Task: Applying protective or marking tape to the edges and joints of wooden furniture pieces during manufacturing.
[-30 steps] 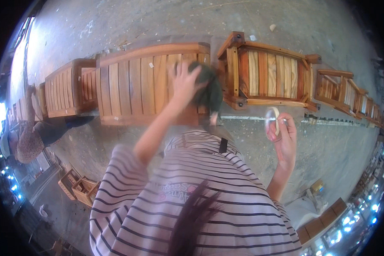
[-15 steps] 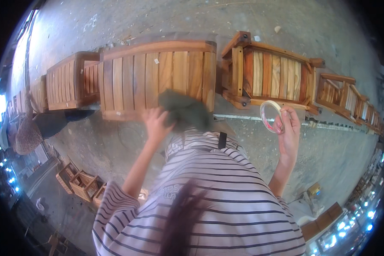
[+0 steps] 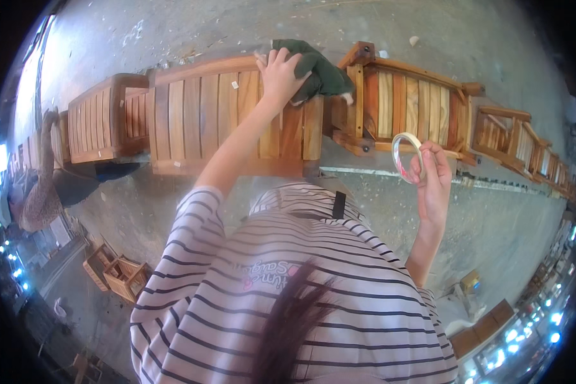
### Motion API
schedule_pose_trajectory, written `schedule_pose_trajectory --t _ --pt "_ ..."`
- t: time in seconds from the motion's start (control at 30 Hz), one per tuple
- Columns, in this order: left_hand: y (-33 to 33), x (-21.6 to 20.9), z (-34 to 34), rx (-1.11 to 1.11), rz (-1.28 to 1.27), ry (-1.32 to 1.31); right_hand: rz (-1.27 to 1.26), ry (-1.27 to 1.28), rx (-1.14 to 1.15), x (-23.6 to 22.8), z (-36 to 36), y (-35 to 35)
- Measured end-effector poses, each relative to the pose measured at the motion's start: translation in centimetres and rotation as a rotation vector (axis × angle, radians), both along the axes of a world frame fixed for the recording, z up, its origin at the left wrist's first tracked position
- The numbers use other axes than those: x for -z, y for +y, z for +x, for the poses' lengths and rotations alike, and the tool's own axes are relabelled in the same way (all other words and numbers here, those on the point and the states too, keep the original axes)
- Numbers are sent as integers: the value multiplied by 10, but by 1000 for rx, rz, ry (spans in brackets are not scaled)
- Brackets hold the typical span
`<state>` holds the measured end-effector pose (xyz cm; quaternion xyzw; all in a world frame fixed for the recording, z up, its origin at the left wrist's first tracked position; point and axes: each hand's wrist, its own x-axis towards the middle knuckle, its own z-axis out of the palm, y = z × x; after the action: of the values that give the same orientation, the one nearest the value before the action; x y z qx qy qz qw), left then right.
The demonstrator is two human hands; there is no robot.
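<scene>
My left hand (image 3: 280, 75) reaches across to the far edge of a slatted wooden table (image 3: 201, 121) and grips a dark green cloth (image 3: 323, 73). The cloth is bunched over the far right corner, one end spilling past the table's right side. A small white tag lies on the slats to the left of my arm. At the right, held up off the table, a roll of masking tape (image 3: 398, 158) is pinched in the fingers of my right hand (image 3: 433, 176). The roll stands nearly upright, and its hollow core shows.
More slatted wooden furniture (image 3: 409, 109) continues the row rightward; another slatted piece (image 3: 96, 121) stands left. Beyond it, a person in a patterned sleeve (image 3: 43, 195) is at work. Small wooden frames (image 3: 125, 276) sit on the floor at lower left, brown boxes (image 3: 483, 329) at lower right.
My left hand has carried the green cloth from the table's near edge to its far right corner. The right hand with the tape roll has hardly moved.
</scene>
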<state>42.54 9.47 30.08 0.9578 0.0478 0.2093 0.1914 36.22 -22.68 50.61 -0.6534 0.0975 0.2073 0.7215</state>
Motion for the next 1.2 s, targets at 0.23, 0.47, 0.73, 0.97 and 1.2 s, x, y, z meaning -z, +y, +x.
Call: schedule_pose_trajectory --t 0.23,0.47,0.73,0.97,1.2 --pt "-58 -26 -165 389 -85 318 16 -29 77 0 -3 -1" --pt "-41 -120 -160 342 -746 650 31 -161 -243 -10 -1 30" --pt "-102 -185 -79 626 -1038 146 -106 -489 -135 -56 -28 42" --pt "-96 -235 -92 575 -736 -130 -131 -478 -171 -57 -44 50" --pt "-83 -232 -110 492 -637 -116 -56 -399 -277 -51 -46 62"
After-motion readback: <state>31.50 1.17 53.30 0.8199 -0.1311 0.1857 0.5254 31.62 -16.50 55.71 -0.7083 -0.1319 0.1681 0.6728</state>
